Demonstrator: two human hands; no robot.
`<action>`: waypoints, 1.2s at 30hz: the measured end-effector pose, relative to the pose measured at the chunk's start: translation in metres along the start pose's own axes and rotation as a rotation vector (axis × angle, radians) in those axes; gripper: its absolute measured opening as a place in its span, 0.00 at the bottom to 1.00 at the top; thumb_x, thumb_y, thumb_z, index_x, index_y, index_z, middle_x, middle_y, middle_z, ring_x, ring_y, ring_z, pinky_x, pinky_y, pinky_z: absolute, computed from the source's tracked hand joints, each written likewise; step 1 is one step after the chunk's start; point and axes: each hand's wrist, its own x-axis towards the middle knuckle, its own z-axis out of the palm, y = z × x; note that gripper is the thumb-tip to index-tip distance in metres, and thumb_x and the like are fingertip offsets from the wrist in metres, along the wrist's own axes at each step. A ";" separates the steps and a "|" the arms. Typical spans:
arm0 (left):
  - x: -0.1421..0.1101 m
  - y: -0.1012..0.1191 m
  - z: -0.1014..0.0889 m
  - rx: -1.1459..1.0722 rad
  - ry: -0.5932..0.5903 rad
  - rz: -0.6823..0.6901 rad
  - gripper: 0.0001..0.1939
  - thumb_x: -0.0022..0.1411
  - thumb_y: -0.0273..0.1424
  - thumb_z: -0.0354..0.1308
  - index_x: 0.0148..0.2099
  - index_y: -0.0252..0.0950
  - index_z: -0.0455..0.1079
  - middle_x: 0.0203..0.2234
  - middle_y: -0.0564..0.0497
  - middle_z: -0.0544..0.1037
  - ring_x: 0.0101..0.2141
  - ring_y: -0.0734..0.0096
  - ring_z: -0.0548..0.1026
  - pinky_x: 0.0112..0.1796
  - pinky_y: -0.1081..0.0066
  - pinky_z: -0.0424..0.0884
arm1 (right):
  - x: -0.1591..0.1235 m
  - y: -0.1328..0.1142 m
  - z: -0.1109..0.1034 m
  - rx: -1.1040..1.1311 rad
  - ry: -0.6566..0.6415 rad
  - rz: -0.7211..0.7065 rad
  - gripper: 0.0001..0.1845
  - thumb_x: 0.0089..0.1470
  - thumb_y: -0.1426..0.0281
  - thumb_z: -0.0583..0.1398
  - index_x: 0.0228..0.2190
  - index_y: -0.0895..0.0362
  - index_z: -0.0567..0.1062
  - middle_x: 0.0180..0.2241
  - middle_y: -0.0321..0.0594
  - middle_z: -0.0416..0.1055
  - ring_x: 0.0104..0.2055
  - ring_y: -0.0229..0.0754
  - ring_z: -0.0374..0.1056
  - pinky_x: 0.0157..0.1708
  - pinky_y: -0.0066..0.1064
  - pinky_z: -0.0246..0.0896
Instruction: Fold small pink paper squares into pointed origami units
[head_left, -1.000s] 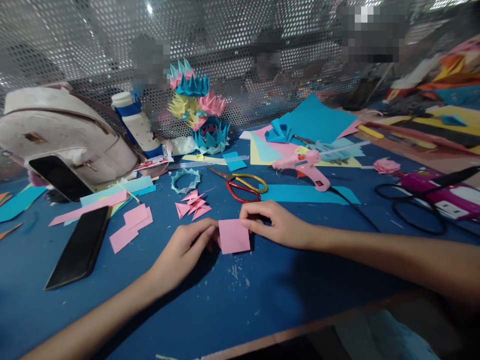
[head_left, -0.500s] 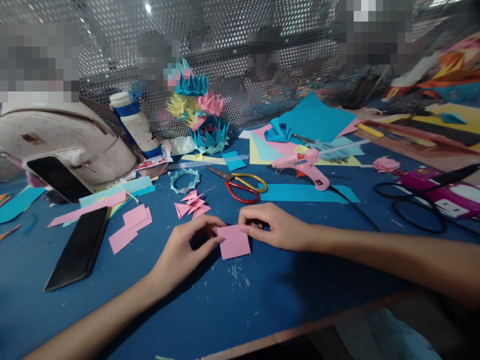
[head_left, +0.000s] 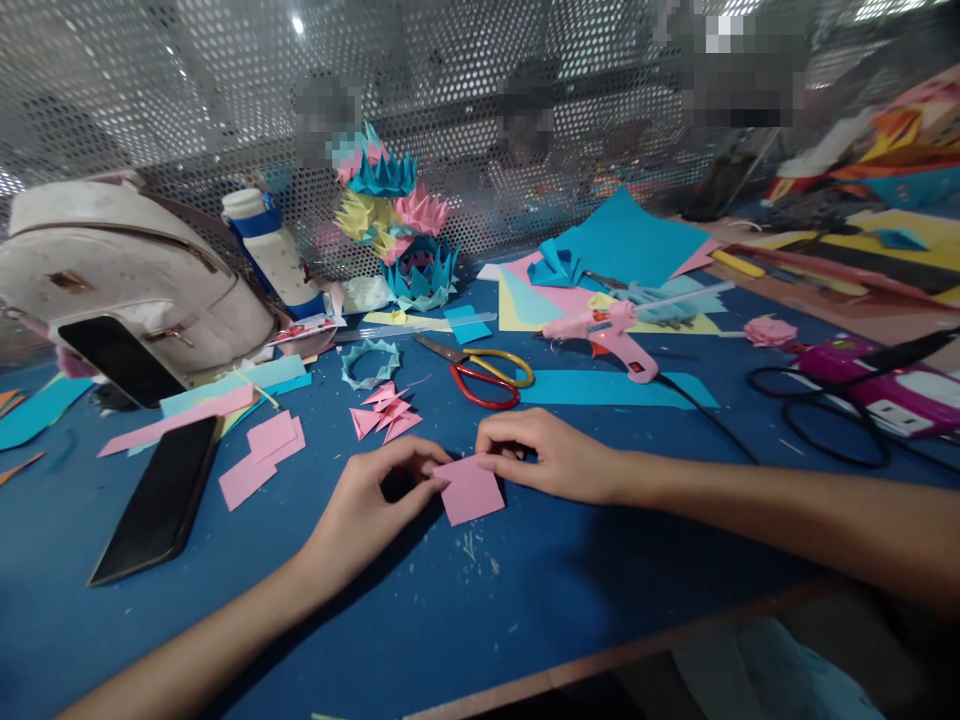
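A small pink paper square [head_left: 472, 490] lies on the blue table [head_left: 525, 600], turned at a slight angle. My left hand [head_left: 367, 505] pinches its left corner between thumb and fingers. My right hand [head_left: 551, 455] pinches its upper right corner, fingers curled. Just beyond my hands lie several folded pink paper points [head_left: 386, 412] and a light blue paper ring [head_left: 370, 360]. Red and yellow scissors [head_left: 480, 375] lie past them.
A black phone [head_left: 161, 495] and loose pink squares [head_left: 262, 455] lie at left beside a white bag [head_left: 127, 270]. A pink glue gun [head_left: 611, 335] with a black cord lies at right. Paper flowers [head_left: 397, 220] stand against the perforated metal screen. Coloured sheets [head_left: 630, 245] lie at back right.
The pink square has turned a little, its right side swinging down. My left hand's fingers shifted from lying along its left edge to pinching its corner. My right hand barely moved.
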 end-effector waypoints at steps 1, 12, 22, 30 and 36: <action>0.000 0.000 0.000 -0.002 -0.001 -0.004 0.05 0.64 0.31 0.61 0.41 0.38 0.77 0.33 0.52 0.81 0.34 0.70 0.77 0.36 0.73 0.71 | 0.000 0.000 0.000 0.003 0.001 -0.001 0.13 0.65 0.64 0.57 0.31 0.58 0.72 0.28 0.35 0.69 0.28 0.34 0.59 0.28 0.26 0.50; 0.002 -0.001 0.000 -0.055 -0.003 -0.060 0.06 0.63 0.32 0.59 0.35 0.35 0.74 0.27 0.51 0.80 0.28 0.72 0.78 0.33 0.73 0.72 | -0.001 -0.002 0.001 0.034 -0.009 -0.003 0.09 0.62 0.64 0.61 0.36 0.57 0.74 0.31 0.36 0.71 0.29 0.33 0.64 0.29 0.25 0.56; 0.001 0.002 0.001 -0.050 -0.006 0.055 0.04 0.64 0.30 0.62 0.40 0.35 0.75 0.31 0.50 0.83 0.31 0.70 0.82 0.35 0.75 0.77 | -0.003 0.001 0.002 0.039 0.102 -0.035 0.05 0.60 0.70 0.59 0.37 0.58 0.75 0.28 0.34 0.71 0.27 0.33 0.61 0.27 0.24 0.54; -0.004 -0.005 -0.005 0.361 0.034 0.379 0.04 0.70 0.31 0.60 0.45 0.39 0.75 0.38 0.49 0.82 0.39 0.65 0.79 0.42 0.66 0.70 | -0.004 0.000 0.003 -0.048 0.110 -0.047 0.04 0.59 0.71 0.61 0.34 0.58 0.77 0.29 0.34 0.72 0.27 0.33 0.63 0.28 0.25 0.53; -0.017 0.001 0.004 0.653 -0.068 0.687 0.11 0.75 0.32 0.53 0.54 0.36 0.73 0.43 0.48 0.82 0.40 0.64 0.77 0.43 0.64 0.65 | 0.000 0.003 0.004 -0.158 0.074 -0.004 0.03 0.57 0.74 0.60 0.31 0.57 0.75 0.30 0.35 0.72 0.34 0.37 0.65 0.34 0.28 0.55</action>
